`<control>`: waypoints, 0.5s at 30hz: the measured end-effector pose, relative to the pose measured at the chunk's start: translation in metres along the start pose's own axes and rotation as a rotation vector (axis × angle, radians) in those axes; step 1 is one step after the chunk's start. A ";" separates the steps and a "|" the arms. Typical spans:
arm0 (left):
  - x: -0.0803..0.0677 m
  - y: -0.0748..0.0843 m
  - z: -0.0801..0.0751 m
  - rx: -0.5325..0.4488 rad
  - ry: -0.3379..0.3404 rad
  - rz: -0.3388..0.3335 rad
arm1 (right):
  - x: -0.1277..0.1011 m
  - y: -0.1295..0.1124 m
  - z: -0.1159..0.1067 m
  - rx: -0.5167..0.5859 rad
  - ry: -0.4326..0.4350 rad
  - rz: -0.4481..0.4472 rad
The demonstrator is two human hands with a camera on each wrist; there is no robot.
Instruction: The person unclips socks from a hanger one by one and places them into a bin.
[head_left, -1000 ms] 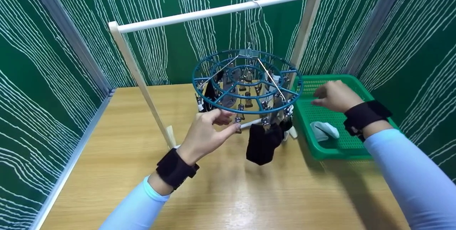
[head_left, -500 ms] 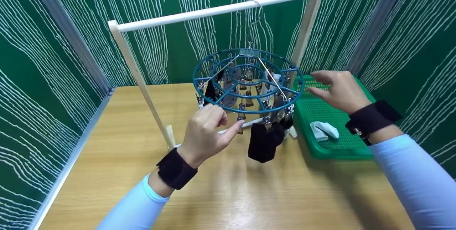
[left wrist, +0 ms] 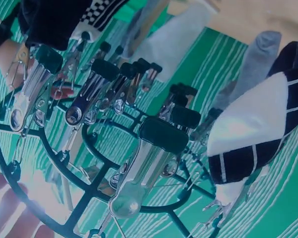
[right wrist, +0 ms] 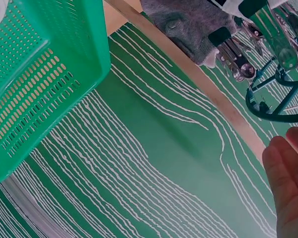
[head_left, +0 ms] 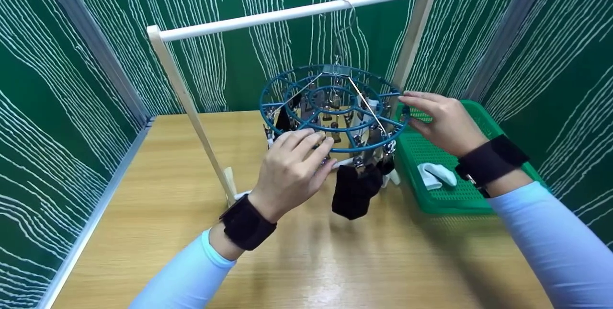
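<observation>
A round teal clip hanger (head_left: 364, 148) hangs by its hook from a rack, with several metal clips (left wrist: 151, 168) around its rings. My left hand (head_left: 292, 167) has its relaxed fingers at the near left rim. At the right rim are the extended fingers of my right hand (head_left: 443, 117), thumb held lower. Neither hand holds a sock. Clipped below the hanger are a black sock (head_left: 352, 194), a black-and-white sock (left wrist: 251, 124) in the left wrist view and a grey sock (right wrist: 181, 29) in the right wrist view. My left fingers partly cover the front clips.
The wooden rack (head_left: 287, 16) spans the back of the table (head_left: 182, 251). A green basket (head_left: 455, 207) stands at the right with a pale sock (head_left: 437, 176) in it. Green walls with white wavy lines enclose the table on several sides.
My left hand has left a front clip and spread its fingers at the near rim. My right hand has risen from over the basket and moved left to the hanger's right rim.
</observation>
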State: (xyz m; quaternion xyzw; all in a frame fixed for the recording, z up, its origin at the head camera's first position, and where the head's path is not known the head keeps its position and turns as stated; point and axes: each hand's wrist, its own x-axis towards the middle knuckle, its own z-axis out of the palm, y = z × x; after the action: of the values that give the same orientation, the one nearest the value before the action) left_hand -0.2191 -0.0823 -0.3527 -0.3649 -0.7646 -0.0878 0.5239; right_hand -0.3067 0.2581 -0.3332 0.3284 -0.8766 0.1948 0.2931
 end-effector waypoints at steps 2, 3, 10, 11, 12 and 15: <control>0.001 0.000 0.000 0.009 -0.006 0.005 | 0.001 0.000 0.002 -0.008 0.008 -0.031; 0.001 0.000 0.000 0.011 -0.004 0.005 | 0.001 -0.001 0.002 -0.011 0.012 -0.042; -0.001 -0.005 -0.001 -0.007 0.023 -0.011 | 0.001 -0.004 0.006 -0.021 0.029 -0.068; -0.001 -0.006 -0.001 -0.011 0.024 -0.016 | 0.000 -0.004 0.006 -0.023 0.030 -0.072; -0.002 -0.007 -0.001 -0.013 0.024 -0.021 | 0.000 -0.005 0.006 -0.026 0.031 -0.076; -0.006 -0.011 0.000 -0.018 0.022 -0.038 | -0.001 -0.007 0.006 -0.040 0.032 -0.097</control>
State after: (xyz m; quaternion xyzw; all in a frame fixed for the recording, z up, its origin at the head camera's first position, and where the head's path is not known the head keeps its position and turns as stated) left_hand -0.2251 -0.0933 -0.3549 -0.3538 -0.7650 -0.1085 0.5271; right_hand -0.3037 0.2502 -0.3372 0.3614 -0.8585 0.1682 0.3226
